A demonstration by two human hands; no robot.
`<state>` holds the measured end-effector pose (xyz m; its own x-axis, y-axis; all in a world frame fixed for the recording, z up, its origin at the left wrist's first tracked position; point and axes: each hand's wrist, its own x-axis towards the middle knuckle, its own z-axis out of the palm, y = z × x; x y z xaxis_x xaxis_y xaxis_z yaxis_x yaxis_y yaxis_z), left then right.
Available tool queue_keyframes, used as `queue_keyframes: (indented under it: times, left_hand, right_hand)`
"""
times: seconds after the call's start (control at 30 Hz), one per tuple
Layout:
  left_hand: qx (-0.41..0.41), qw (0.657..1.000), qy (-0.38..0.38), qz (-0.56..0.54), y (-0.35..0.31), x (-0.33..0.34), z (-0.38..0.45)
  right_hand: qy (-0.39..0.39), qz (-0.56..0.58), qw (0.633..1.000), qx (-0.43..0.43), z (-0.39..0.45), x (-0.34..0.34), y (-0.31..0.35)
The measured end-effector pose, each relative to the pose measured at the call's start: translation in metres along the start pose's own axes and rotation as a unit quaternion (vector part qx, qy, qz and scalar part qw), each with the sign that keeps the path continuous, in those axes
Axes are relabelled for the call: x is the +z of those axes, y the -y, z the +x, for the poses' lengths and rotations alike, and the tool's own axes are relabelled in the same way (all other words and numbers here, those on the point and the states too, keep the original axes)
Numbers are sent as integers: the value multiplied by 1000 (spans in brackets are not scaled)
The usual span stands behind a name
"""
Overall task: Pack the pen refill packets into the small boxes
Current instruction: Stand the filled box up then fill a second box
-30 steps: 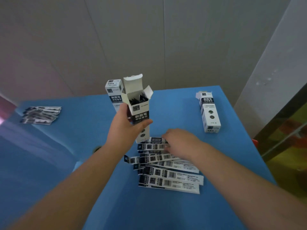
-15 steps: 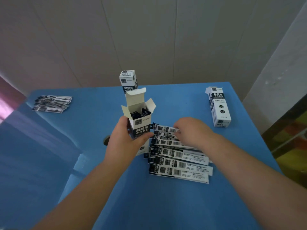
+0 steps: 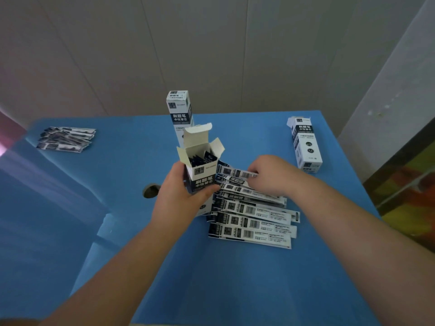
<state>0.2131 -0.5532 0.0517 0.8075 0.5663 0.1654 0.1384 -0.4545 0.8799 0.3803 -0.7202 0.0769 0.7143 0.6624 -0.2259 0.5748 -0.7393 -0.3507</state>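
Observation:
My left hand grips an upright white-and-black small box whose top flaps stand open; dark refill packets show inside it. To its right, several long black-and-white refill packets lie fanned in a pile on the blue table. My right hand rests on the pile's far end and pinches one packet, lifted a little, its left end beside the box.
A closed box stands upright just behind the held one. Another closed box lies at the far right. A second pile of packets lies far left. A round hole sits left of my left hand. The table drops off left.
My right hand has taken one packet from the pile's far end and raised it slightly toward the box. The left hand keeps the open box upright, lower in view as my head tilted.

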Motion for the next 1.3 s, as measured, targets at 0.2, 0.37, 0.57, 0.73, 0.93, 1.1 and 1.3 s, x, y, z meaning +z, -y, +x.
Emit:
queue_keyframes:
  times: [0.2, 0.37, 0.57, 0.73, 0.93, 1.1, 1.3]
  left_hand:
    - [5, 1000, -4, 7, 1, 2, 0]
    - [7, 1000, -1, 24, 4, 3, -2]
    - [8, 1000, 7, 23, 3, 4, -6]
    - [4, 1000, 2, 25, 3, 4, -7]
    - [16, 999, 8, 39, 4, 5, -6]
    - [35, 997, 26, 63, 7, 6, -7]
    - [31, 997, 27, 71, 8, 6, -6]
  right_hand:
    - [-52, 65, 996, -9, -11, -21, -5]
    - [-148, 295, 944, -19, -38, -37, -7]
    - [-184, 537, 816, -113, -72, -55, 16]
    - [-261, 474, 831, -127, -84, -65, 29]
    - [-223, 453, 842, -190, -82, -63, 36]
    - [-192, 378, 888, -176, -67, -62, 48]
    - [-106, 245, 956, -121, -51, -59, 63]
